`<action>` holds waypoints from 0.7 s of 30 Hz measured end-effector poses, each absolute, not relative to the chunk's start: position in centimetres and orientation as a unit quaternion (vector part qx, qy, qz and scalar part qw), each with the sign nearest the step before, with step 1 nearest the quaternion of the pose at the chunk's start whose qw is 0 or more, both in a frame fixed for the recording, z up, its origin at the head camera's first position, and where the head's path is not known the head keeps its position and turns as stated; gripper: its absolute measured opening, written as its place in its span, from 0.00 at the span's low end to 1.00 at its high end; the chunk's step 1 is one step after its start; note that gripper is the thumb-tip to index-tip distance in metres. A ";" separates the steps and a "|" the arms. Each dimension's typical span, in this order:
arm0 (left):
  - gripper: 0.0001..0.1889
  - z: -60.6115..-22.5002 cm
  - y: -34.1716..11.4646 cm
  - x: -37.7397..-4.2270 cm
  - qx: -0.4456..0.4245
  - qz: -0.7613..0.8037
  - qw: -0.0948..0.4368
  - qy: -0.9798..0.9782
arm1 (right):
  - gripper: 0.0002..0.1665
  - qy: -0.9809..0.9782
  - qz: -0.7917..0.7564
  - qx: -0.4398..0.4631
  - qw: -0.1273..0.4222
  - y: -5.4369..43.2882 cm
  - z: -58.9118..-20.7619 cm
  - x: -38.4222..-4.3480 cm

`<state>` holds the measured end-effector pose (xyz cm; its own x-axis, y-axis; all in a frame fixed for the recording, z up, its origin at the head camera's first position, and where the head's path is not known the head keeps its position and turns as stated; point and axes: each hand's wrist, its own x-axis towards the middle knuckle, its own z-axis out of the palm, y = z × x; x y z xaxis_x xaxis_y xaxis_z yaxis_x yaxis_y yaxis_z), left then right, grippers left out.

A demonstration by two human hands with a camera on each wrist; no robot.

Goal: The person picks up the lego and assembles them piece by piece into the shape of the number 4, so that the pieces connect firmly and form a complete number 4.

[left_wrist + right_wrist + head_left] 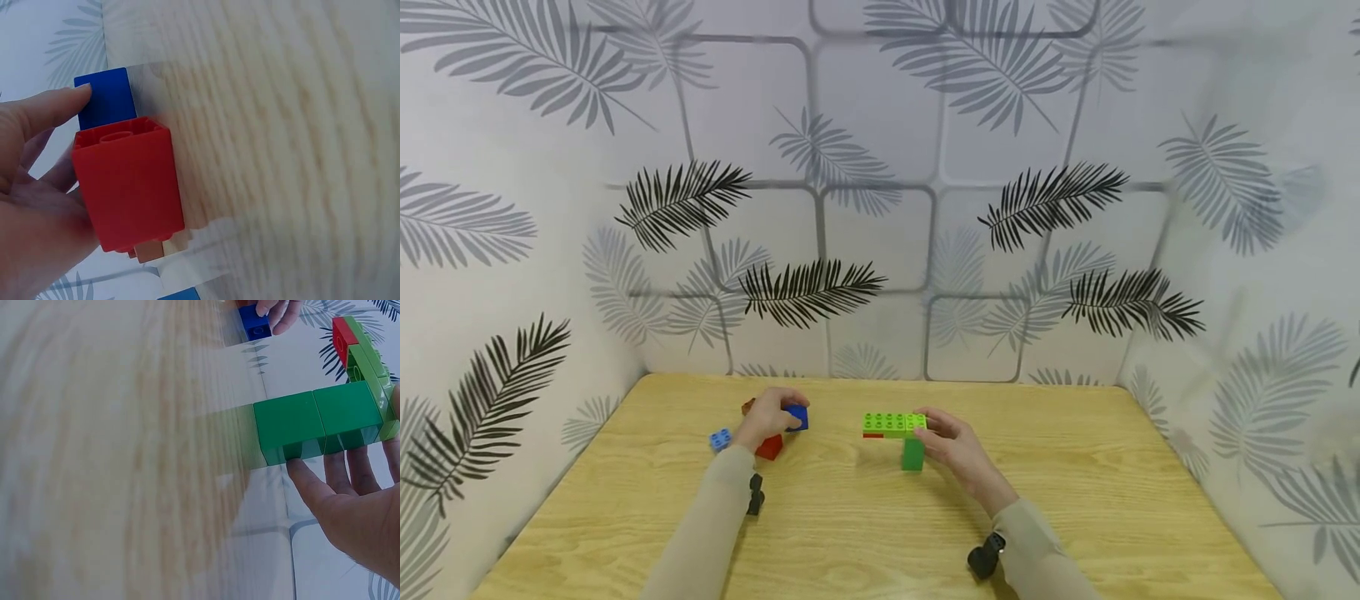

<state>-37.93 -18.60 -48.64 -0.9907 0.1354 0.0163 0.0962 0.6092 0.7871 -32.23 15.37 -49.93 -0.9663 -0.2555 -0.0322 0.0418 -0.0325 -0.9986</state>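
In the head view my left hand pinches a dark blue toy building brick at the left of the table. The left wrist view shows a fingertip on this blue brick, beyond a red brick. My right hand holds a brick structure: a dark green column of two stacked bricks, topped by a light green studded row reaching out leftward. A small red brick sits under the far end of that row. Fingers of my right hand lie along the column's side.
A light blue brick lies left of my left hand. An orange-brown brick is partly hidden behind that hand. The wooden table ends at a leaf-patterned wall behind and at both sides.
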 end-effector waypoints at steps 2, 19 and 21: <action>0.18 -48.6 -18.7 -37.9 0.063 0.429 0.032 0.901 | 0.34 0.688 -0.714 -0.077 0.104 15.3 -50.0 -32.2; 0.19 -48.2 -17.5 -37.3 0.076 0.493 -0.001 0.866 | 0.31 0.698 -0.705 -0.083 0.097 15.3 -50.2 -32.2; 0.18 -48.2 -17.3 -37.1 0.072 0.503 -0.013 0.861 | 0.32 0.698 -0.704 -0.087 0.099 15.3 -50.2 -32.2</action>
